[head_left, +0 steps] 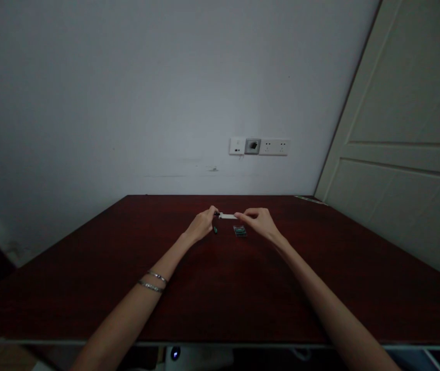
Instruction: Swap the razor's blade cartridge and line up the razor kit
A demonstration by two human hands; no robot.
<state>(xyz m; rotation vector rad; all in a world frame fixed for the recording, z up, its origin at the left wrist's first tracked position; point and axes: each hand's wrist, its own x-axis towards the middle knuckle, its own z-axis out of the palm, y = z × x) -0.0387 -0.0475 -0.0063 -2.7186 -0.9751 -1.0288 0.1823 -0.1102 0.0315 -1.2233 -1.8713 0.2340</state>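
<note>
Above the dark red table, a thin flat white strip (pixel 227 216) spans the gap between my two hands. My right hand (pixel 259 220) pinches its right end between thumb and fingers. My left hand (pixel 203 222) is closed at the left end, around a small dark piece (pixel 216 213) that meets the strip; its kind is too small to make out. Just below my left hand lies a small dark green oblong item (pixel 215 230). A small clear case (pixel 239 231) with something green in it rests below the strip, close to my right hand.
The dark red tabletop (pixel 204 299) reaches back to a pale wall with a row of sockets (pixel 274 147). A white panelled door (pixel 405 154) stands on the right. Below the front edge, several things show dimly, one with a small round light (pixel 175 353).
</note>
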